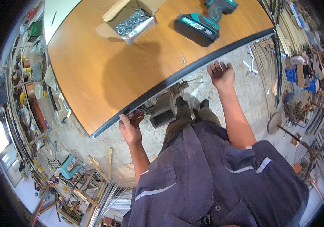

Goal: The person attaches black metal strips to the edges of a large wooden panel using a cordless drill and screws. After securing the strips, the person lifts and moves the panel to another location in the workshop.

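Note:
A dark metal strip (158, 86) runs along the front edge of a wood-grain board (82, 72). My left hand (131, 128) is at the strip's left part, thumb raised against its edge and fingers loosely bent beside it. Whether those fingers press on the strip is hard to tell. Just in front of the strip's right half, my right hand (221, 75) hovers with loosely curled fingers and nothing visible in it. A single screw (184, 59) lies on the board near that hand. Farther back are an opened cardboard box (137, 33) full of screws and a teal-and-black cordless drill (203, 25).
Long dark profiles (278, 68) stand at the board's right end. A teal plastic stool (70, 166), wood offcuts and metal strips (103, 200) lie at lower left. Cluttered shelving (33, 83) lines the left; blue boxes (302, 77) and a round disc on a rod (274, 123) are right.

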`<action>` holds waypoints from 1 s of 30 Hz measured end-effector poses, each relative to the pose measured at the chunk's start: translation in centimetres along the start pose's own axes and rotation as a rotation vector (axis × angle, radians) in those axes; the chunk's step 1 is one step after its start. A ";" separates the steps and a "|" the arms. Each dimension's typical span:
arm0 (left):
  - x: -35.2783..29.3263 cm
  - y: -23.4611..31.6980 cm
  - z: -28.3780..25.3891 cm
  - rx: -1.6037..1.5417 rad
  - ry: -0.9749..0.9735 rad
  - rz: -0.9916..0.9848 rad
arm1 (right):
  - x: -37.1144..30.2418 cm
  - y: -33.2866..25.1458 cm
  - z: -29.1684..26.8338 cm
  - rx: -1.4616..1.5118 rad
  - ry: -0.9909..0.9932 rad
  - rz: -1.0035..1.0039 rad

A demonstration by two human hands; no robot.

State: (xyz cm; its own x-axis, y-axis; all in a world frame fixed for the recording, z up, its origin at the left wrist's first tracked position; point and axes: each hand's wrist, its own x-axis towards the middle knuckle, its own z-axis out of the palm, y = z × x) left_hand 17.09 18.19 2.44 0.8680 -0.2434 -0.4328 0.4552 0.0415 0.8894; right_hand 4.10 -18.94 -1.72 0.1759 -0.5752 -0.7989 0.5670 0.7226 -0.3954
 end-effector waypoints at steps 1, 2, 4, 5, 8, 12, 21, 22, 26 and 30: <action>0.2 0.0 0.0 -0.001 -0.006 0.003 | -0.5 0.2 0.5 -0.001 0.016 0.034; 0.6 0.0 -0.1 -0.001 -0.012 0.005 | 0.6 2.1 3.2 0.033 -0.127 -0.067; 0.6 0.6 0.3 0.081 -0.020 -0.002 | -0.2 4.0 7.2 0.120 -0.218 -0.088; 1.2 0.5 0.5 0.094 -0.020 0.015 | 0.3 4.2 7.9 0.127 -0.282 -0.087; 0.5 0.3 -0.2 0.182 0.015 0.004 | 1.0 4.4 6.4 0.155 -0.312 -0.077; 0.9 -0.2 -0.8 0.237 -0.028 0.005 | 5.8 2.3 -1.6 0.034 -0.632 0.136; 1.2 -1.4 -0.6 0.168 -0.006 0.056 | -0.8 0.9 4.4 -0.102 -0.357 -0.013; 1.2 -1.4 -0.6 0.184 0.014 0.061 | -1.1 0.0 3.8 -0.195 -0.364 0.013; 0.7 -0.6 0.0 0.207 0.105 0.028 | 0.1 -5.0 0.5 -0.417 -0.410 -0.034; 0.1 0.9 0.7 0.234 0.168 0.005 | 3.5 -11.9 -2.3 -0.463 -0.354 -0.244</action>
State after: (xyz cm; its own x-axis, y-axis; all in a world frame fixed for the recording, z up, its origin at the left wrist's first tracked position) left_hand 17.48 17.52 3.32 0.8998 -0.0787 -0.4291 0.4094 -0.1869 0.8930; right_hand -3.88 -28.66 -0.87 0.3860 -0.7793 -0.4937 0.2314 0.5998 -0.7659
